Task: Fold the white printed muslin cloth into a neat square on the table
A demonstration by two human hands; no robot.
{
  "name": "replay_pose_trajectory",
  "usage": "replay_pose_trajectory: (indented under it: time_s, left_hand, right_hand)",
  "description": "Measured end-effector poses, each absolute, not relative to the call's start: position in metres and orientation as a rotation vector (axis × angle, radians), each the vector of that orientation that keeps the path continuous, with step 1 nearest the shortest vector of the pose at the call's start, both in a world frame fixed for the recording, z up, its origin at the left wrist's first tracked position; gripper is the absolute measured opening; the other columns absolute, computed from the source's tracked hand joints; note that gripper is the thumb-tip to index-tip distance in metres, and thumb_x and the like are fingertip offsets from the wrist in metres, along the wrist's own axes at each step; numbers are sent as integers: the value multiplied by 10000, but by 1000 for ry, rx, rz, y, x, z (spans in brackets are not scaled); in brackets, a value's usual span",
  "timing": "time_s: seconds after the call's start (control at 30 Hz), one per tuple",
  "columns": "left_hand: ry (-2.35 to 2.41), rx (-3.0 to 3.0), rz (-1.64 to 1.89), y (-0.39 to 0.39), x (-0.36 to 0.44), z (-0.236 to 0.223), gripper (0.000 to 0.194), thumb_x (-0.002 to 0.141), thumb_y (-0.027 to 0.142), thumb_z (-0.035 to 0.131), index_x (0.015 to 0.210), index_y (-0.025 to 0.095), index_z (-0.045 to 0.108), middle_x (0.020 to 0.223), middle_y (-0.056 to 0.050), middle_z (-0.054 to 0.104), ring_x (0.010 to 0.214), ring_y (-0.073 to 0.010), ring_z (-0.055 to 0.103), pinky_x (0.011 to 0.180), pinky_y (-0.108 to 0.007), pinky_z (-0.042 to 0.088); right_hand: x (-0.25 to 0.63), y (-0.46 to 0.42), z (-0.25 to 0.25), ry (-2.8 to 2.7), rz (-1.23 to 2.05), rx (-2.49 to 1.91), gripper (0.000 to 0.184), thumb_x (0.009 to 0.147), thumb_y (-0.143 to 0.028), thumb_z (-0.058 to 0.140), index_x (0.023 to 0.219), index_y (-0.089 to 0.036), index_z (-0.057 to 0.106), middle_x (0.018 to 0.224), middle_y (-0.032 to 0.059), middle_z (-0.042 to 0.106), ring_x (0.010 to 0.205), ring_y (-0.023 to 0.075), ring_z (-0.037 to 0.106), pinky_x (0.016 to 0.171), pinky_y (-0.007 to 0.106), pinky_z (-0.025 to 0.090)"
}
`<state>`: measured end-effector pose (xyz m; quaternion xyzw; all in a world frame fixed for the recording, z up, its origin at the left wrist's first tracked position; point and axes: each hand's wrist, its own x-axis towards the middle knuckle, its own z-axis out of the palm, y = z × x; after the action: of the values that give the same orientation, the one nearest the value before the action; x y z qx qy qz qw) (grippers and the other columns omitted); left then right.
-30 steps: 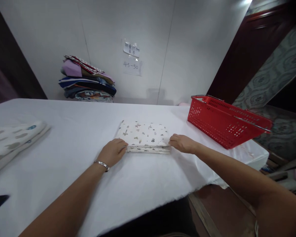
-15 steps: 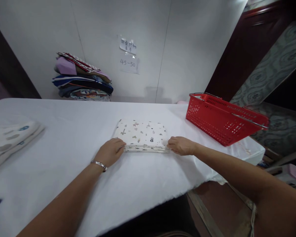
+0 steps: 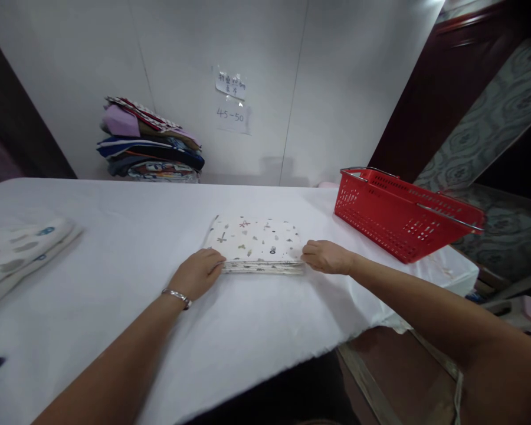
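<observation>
A folded white cloth (image 3: 256,239) with small printed figures lies flat on the white-covered table, its layered edge facing me. My left hand (image 3: 199,270) grips its near left corner, fingers closed over the layers. At the near right corner, my right hand (image 3: 325,257) pinches the edge between thumb and fingers. The fingertips of both hands are partly hidden against the cloth.
A red plastic basket (image 3: 402,215) with metal handles stands on the right of the table (image 3: 265,330). To the left lies another folded, patterned cloth (image 3: 22,251). A pile of folded fabrics (image 3: 153,141) rests at the back by the wall.
My right hand has risen very slightly at the right corner of the cloth. The left hand keeps its hold, and the cloth stays in place. The view has shifted a little.
</observation>
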<state>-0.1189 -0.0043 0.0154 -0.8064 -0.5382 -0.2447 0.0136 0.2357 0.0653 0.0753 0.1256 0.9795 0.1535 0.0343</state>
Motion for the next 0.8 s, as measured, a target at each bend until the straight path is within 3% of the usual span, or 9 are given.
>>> replay_pose_trajectory:
  time_s: [0.43,0.8]
  left_hand:
    - [-1699,-2509,-758,-6,-119,16,218,839,275,387,882,202,588,922,-27,608,894,-174,529,766,-304,435]
    - [-1766,-2489,-722,-8,-123,19,182,795,263,467,882,199,614,932,-28,610,902,-177,528,770,-306,436]
  right_hand:
    - [237,53,60,3006,392,473,142,842,-254,443,869,-143,528,866,80,519,788,179,411,654,289,326]
    - [236,45,51,3062,470,651,201,869,-165,354,763,-151,524,774,64,506,725,162,404,641,285,304]
